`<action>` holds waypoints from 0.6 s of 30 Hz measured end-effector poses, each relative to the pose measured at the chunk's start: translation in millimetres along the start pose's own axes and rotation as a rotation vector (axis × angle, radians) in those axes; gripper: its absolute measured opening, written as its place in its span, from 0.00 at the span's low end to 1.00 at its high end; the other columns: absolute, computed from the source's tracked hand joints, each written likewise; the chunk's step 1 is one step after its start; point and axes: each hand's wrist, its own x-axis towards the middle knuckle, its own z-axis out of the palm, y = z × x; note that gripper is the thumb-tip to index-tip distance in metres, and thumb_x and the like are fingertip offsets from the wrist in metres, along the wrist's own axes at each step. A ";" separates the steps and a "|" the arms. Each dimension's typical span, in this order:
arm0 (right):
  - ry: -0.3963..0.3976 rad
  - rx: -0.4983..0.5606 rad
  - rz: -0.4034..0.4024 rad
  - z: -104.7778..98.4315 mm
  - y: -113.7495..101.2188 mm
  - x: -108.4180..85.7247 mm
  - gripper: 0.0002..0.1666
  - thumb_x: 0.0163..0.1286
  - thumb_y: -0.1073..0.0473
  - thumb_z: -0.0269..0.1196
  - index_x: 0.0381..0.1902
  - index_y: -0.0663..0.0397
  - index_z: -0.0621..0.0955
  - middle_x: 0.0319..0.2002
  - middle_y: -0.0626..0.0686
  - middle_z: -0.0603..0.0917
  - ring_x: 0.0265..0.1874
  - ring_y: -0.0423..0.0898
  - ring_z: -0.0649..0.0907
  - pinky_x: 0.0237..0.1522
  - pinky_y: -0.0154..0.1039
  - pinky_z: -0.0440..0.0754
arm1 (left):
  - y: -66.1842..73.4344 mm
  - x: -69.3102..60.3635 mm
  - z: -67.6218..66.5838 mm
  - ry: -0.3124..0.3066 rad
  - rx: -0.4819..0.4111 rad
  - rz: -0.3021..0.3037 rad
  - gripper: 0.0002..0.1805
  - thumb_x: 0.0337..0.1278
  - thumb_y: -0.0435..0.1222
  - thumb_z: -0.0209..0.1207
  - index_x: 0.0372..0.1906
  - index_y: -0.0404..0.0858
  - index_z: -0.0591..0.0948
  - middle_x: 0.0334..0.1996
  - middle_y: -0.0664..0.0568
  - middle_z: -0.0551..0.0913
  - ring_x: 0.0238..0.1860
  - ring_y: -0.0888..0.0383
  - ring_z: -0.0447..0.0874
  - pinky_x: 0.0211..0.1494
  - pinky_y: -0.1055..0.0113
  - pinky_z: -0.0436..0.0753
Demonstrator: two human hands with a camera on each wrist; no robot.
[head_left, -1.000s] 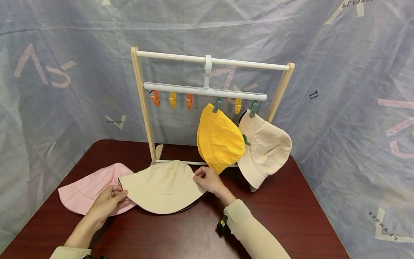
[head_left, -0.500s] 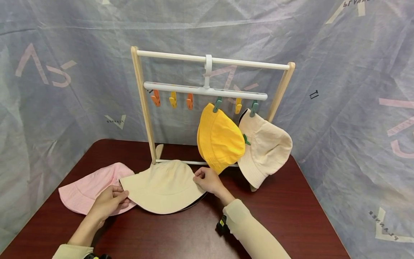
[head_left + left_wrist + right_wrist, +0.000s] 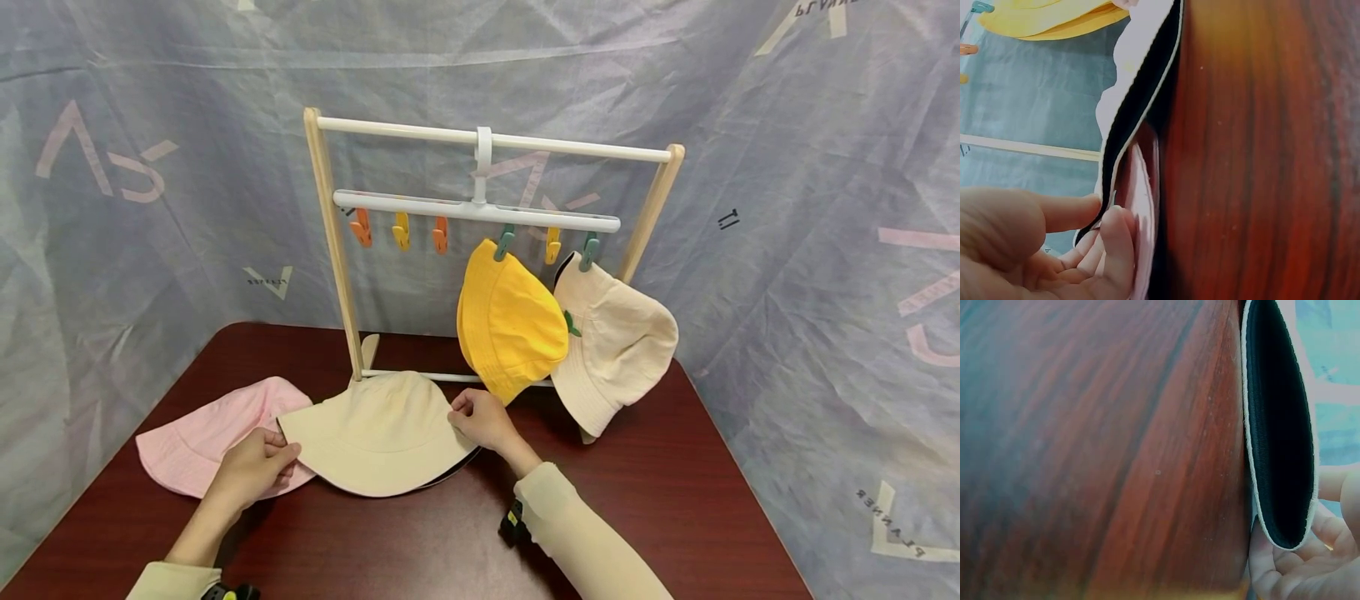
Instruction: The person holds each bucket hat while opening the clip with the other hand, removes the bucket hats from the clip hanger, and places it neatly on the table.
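A cream bucket hat (image 3: pixel 386 437) lies flattened on the table, its brim towards me. At the brim's left corner, my left hand (image 3: pixel 251 468) pinches the edge between thumb and fingers. My right hand (image 3: pixel 486 419) pinches the opposite corner. Both wrist views show the brim's dark lining (image 3: pixel 1279 425) through a narrow gap between its two layers. A pink bucket hat (image 3: pixel 202 437) lies at the left, partly hidden behind my left hand. In the left wrist view, the pink hat's edge (image 3: pixel 1143 219) shows close beside my fingers.
Behind the hat stands a wooden rack (image 3: pixel 330 242) with a white hanger (image 3: pixel 420 205). Clipped to it hang a yellow hat (image 3: pixel 517 325), close above my right hand, and another cream hat (image 3: pixel 622 342) with a green leaf. An orange clip (image 3: pixel 362 228) and other clips hang at the left.
My left forearm has shifted slightly to the right. Both hands keep their hold on the cream hat, which stays almost still.
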 end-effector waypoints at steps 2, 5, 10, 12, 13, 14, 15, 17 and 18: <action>0.000 -0.007 -0.004 0.4 -0.5 -0.2 0.03 0.72 0.63 0.69 0.39 0.58 0.86 0.29 0.48 0.85 0.26 0.38 0.79 0.31 0.34 0.78 | 0.2 0.0 -0.1 0.006 0.026 0.009 0.19 0.77 0.35 0.60 0.54 0.22 0.70 0.33 0.46 0.86 0.28 0.59 0.85 0.31 0.66 0.88; 0.003 -0.016 -0.002 1.5 -0.6 -0.3 0.02 0.72 0.64 0.69 0.38 0.58 0.86 0.28 0.48 0.85 0.25 0.38 0.78 0.29 0.33 0.77 | -0.2 0.5 -0.1 0.019 0.068 0.023 0.18 0.76 0.36 0.60 0.53 0.23 0.72 0.33 0.46 0.86 0.29 0.59 0.85 0.31 0.66 0.88; 0.008 -0.028 0.020 3.9 0.5 0.1 0.03 0.72 0.63 0.69 0.38 0.57 0.85 0.27 0.47 0.84 0.24 0.38 0.78 0.28 0.33 0.77 | 0.1 -0.4 -0.4 0.040 0.155 0.046 0.17 0.74 0.37 0.61 0.50 0.25 0.75 0.32 0.48 0.87 0.29 0.59 0.84 0.30 0.67 0.87; 0.010 -0.031 0.025 4.5 1.4 0.3 0.03 0.72 0.63 0.69 0.38 0.57 0.85 0.27 0.47 0.84 0.24 0.38 0.78 0.29 0.33 0.77 | 1.1 -1.1 -0.8 0.045 0.192 0.051 0.17 0.74 0.38 0.61 0.49 0.26 0.75 0.31 0.50 0.87 0.28 0.59 0.83 0.29 0.68 0.86; 0.013 -0.032 0.025 4.8 2.0 0.3 0.03 0.72 0.63 0.69 0.38 0.57 0.85 0.27 0.47 0.84 0.24 0.39 0.78 0.29 0.33 0.77 | 1.8 -1.0 -1.2 0.050 0.220 0.059 0.16 0.73 0.39 0.62 0.48 0.27 0.75 0.30 0.51 0.87 0.28 0.59 0.83 0.29 0.68 0.85; 0.014 -0.032 0.023 5.2 2.8 0.2 0.03 0.71 0.63 0.69 0.38 0.57 0.85 0.27 0.47 0.84 0.24 0.39 0.78 0.29 0.34 0.77 | 2.2 -0.8 -1.6 0.052 0.242 0.066 0.16 0.73 0.39 0.62 0.47 0.27 0.75 0.30 0.51 0.87 0.28 0.60 0.83 0.30 0.67 0.84; 0.014 -0.032 0.024 5.5 3.6 0.2 0.03 0.71 0.63 0.69 0.38 0.57 0.86 0.27 0.47 0.84 0.24 0.39 0.78 0.29 0.34 0.77 | 2.6 -0.4 -2.1 0.055 0.266 0.072 0.17 0.73 0.40 0.62 0.46 0.28 0.76 0.30 0.52 0.87 0.28 0.60 0.83 0.31 0.67 0.83; 0.011 -0.029 0.029 5.7 4.7 -0.2 0.03 0.72 0.62 0.69 0.38 0.56 0.86 0.28 0.46 0.84 0.24 0.38 0.78 0.30 0.33 0.77 | 3.1 0.5 -3.1 0.056 0.308 0.080 0.17 0.73 0.41 0.63 0.46 0.29 0.76 0.30 0.52 0.88 0.30 0.60 0.83 0.34 0.65 0.82; 0.010 -0.027 0.032 5.8 5.1 -0.6 0.03 0.72 0.62 0.69 0.38 0.55 0.86 0.28 0.46 0.84 0.24 0.38 0.78 0.30 0.33 0.77 | 3.4 1.1 -3.6 0.059 0.330 0.086 0.17 0.73 0.42 0.63 0.45 0.29 0.76 0.30 0.53 0.88 0.31 0.60 0.83 0.36 0.63 0.81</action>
